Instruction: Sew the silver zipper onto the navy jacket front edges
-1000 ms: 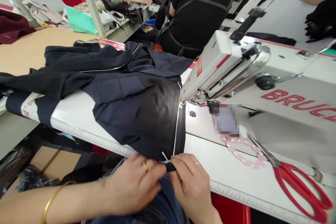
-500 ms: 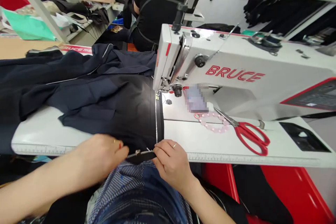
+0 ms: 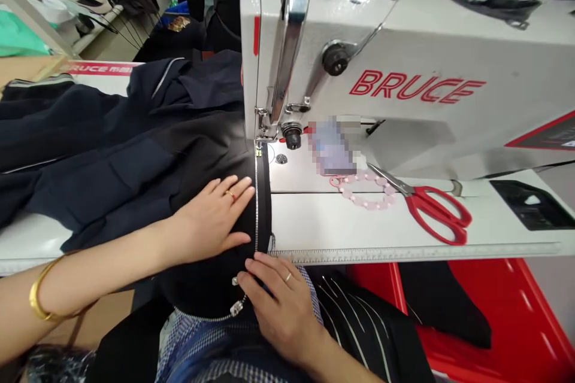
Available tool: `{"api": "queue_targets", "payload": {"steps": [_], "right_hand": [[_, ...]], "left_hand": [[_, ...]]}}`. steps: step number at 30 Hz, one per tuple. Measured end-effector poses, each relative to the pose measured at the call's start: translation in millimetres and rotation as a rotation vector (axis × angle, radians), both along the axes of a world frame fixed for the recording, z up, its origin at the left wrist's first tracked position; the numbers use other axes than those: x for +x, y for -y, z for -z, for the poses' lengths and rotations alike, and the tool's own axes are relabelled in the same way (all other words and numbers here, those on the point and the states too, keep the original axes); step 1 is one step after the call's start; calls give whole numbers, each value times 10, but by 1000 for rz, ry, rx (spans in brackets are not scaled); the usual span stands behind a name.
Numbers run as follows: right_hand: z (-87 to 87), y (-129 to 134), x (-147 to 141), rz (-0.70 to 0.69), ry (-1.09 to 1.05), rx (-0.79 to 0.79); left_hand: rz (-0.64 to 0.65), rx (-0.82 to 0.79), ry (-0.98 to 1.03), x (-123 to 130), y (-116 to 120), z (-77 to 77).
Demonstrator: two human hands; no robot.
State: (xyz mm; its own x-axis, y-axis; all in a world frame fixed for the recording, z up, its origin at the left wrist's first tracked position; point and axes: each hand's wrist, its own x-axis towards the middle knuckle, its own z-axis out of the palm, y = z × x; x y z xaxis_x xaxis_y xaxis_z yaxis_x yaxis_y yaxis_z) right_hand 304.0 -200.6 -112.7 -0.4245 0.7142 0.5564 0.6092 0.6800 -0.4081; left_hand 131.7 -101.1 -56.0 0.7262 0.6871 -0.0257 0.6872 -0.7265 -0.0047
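A dark garment [image 3: 202, 149] lies under the needle end of a white sewing machine [image 3: 404, 42]. Its metal zipper [image 3: 256, 209] runs from the presser foot [image 3: 259, 145] towards me, then curves over the table edge. My left hand [image 3: 209, 215] rests flat on the black cloth left of the teeth, fingers spread. At the front edge my right hand [image 3: 283, 305] has its fingers closed on the zipper tape. A silver zipper slider [image 3: 236, 308] hangs just left of that hand.
Red-handled scissors [image 3: 438, 209] and a pink bead loop [image 3: 368, 192] lie right of the needle on the machine bed. A ruler strip [image 3: 404, 252] lines the front edge. Red panels [image 3: 512, 317] stand below right. Another person [image 3: 227, 12] sits behind the machine.
My left hand has left the loose zipper end and now lies flat on the cloth, nearer the needle. My right hand stays at the table edge. The view has moved closer.
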Motion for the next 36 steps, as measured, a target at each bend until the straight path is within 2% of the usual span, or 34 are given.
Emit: {"api": "queue_targets", "payload": {"steps": [3, 5, 11, 13, 17, 22, 25, 30, 33, 36], "right_hand": [[-4, 41, 19, 49, 23, -35], [-4, 60, 24, 66, 40, -55], [-57, 34, 14, 24, 22, -39], [-51, 16, 11, 9, 29, -46], [-12, 0, 21, -21, 46, -62], [-6, 5, 39, -14, 44, -70], [-9, 6, 47, -4, 38, -68], [-2, -8, 64, -18, 21, -77], [-10, -18, 75, -30, 17, -75], [-23, -24, 83, -34, 15, -71]], "left_hand": [[-79, -1, -71, -40, -41, 159], [-81, 17, -57, -56, -9, 191], [126, 165, 131, -67, 122, 143], [156, 192, 159, -52, 106, 112], [153, 95, 54, -26, -182, 53], [-19, -50, -77, -128, -682, 121], [-57, -112, -126, -201, -775, 169], [-23, -193, -122, -278, -862, 138], [-43, -218, -94, -342, -1029, 128], [-20, -176, -125, -386, -1199, 118]]}}
